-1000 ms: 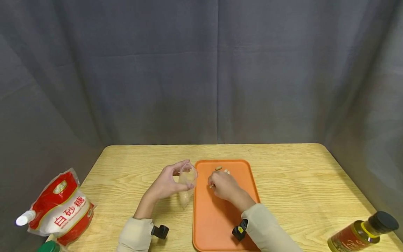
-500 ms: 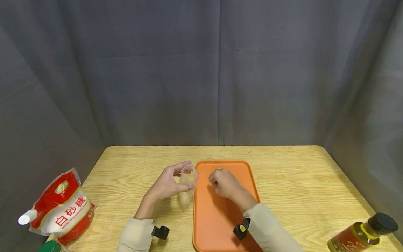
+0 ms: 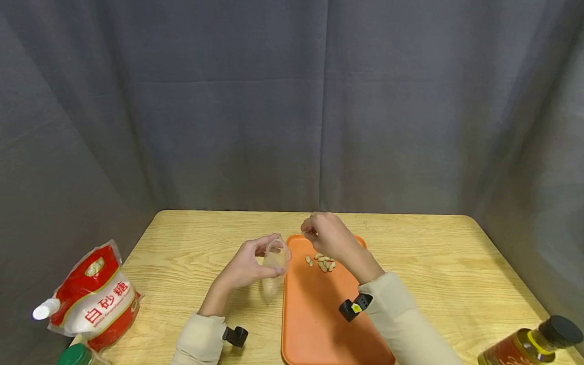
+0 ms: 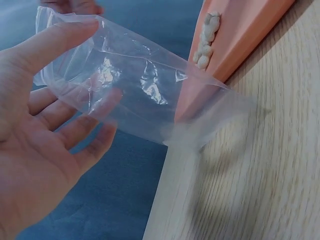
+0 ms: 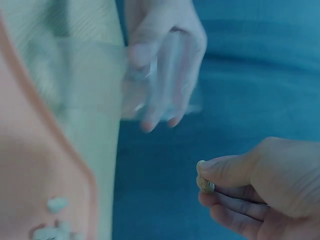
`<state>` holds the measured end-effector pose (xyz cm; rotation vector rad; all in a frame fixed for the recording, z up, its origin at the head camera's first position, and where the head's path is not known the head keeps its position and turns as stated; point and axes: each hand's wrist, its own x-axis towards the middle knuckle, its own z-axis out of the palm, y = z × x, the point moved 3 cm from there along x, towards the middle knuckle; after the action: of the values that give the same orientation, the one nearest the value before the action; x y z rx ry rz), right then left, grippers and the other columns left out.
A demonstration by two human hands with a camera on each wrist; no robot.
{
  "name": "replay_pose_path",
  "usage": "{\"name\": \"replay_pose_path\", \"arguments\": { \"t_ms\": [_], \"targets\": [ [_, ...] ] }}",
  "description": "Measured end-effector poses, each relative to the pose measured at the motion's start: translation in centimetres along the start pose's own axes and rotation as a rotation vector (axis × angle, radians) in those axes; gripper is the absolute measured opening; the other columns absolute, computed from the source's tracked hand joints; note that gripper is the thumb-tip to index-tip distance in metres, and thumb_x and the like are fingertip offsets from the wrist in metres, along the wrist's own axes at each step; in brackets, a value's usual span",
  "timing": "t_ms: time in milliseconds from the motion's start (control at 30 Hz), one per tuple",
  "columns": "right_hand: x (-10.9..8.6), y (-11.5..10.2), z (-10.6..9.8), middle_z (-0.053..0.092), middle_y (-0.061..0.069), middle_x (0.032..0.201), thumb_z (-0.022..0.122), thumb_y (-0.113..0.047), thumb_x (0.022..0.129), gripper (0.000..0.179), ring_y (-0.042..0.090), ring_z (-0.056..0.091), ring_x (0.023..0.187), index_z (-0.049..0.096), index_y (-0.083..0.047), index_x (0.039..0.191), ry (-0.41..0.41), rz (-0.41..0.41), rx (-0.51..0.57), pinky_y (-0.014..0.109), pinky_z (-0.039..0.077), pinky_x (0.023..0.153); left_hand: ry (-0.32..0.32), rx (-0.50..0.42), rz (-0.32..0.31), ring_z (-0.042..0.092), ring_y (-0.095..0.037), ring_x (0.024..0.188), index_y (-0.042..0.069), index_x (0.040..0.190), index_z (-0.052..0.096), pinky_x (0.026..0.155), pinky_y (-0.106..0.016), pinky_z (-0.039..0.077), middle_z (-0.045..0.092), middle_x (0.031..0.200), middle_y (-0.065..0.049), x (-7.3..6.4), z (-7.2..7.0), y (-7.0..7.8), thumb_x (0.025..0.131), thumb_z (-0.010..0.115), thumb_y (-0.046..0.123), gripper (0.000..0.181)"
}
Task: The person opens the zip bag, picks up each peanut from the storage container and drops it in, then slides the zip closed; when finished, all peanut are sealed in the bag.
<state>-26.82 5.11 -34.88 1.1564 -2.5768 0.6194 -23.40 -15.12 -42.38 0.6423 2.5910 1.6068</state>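
My left hand (image 3: 246,263) grips a clear plastic bag (image 4: 135,75) near its mouth, thumb on one side and fingers on the other. The bag's mouth stands spread, and its lower end hangs down beside the tray's left edge. Between thumb and fingers my right hand (image 5: 260,190) pinches a peanut (image 5: 205,183). That hand (image 3: 330,235) is raised over the far end of the orange tray (image 3: 315,314), a short way right of the bag's mouth. Several unshelled peanuts (image 3: 325,262) lie in a loose cluster on the tray below it.
A red and white bag of sugar (image 3: 98,299) with a white cap lies at the left table edge. Close by is a green-lidded jar (image 3: 76,355), partly cut off. At the right front stands a dark-capped bottle (image 3: 524,344). A grey curtain (image 3: 292,111) hangs behind the wooden table (image 3: 410,258).
My right hand has lifted off the tray and moved up and away, with a peanut in its fingers. The peanut cluster is now uncovered. My left hand keeps its hold on the bag.
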Motion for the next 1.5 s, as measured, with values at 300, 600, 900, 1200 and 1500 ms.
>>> {"name": "replay_pose_path", "arguments": {
  "t_ms": [300,600,900,1200,1500],
  "targets": [
    [2.0,-2.6,-0.3,0.064,-0.002,0.075,0.072,0.005,0.085,0.016,0.013,0.057,0.068,0.071,-0.009,0.078,-0.037,-0.097,0.043,0.026,0.049,0.064,-0.004,-0.005,0.022,0.059,-0.023,0.116,0.002,0.146,0.047,0.099,-0.048,0.043,0.068,0.120,-0.002,0.2,0.1,-0.2,0.077,0.083,0.012,0.079],
    [2.1,-3.8,0.8,0.070,0.004,0.084,0.076,0.001,0.084,0.008,0.015,0.066,0.075,0.076,-0.003,0.091,-0.074,-0.116,0.139,0.026,0.053,0.069,0.013,-0.022,0.021,0.058,-0.027,0.114,0.011,0.146,0.051,0.098,-0.055,0.042,0.066,0.123,-0.005,0.1,0.1,0.0,0.076,0.086,0.019,0.078],
    [1.6,-4.0,1.4,0.070,0.004,0.084,0.077,0.001,0.084,0.009,0.015,0.066,0.074,0.076,-0.004,0.091,-0.070,-0.133,0.132,0.023,0.053,0.067,0.005,-0.008,0.035,0.057,-0.026,0.116,0.011,0.141,0.056,0.098,-0.054,0.042,0.063,0.131,-0.002,0.5,0.5,0.2,0.077,0.086,0.012,0.070],
    [1.4,-4.2,1.5,0.068,0.004,0.083,0.074,0.002,0.086,0.009,0.014,0.064,0.074,0.078,-0.004,0.090,-0.072,-0.136,0.129,0.022,0.052,0.067,-0.015,-0.015,0.046,0.058,-0.025,0.107,0.005,0.134,0.060,0.093,-0.051,0.044,0.066,0.122,-0.004,0.7,0.7,0.7,0.078,0.083,0.005,0.060],
    [1.5,-3.2,0.9,0.071,0.004,0.085,0.075,-0.001,0.085,0.008,0.016,0.066,0.075,0.076,-0.003,0.093,-0.061,-0.027,0.150,0.028,0.054,0.069,0.003,-0.013,0.028,0.058,-0.027,0.113,0.009,0.144,0.053,0.097,-0.051,0.044,0.064,0.127,-0.004,0.4,0.1,0.1,0.077,0.086,0.019,0.074]
  ]
}}
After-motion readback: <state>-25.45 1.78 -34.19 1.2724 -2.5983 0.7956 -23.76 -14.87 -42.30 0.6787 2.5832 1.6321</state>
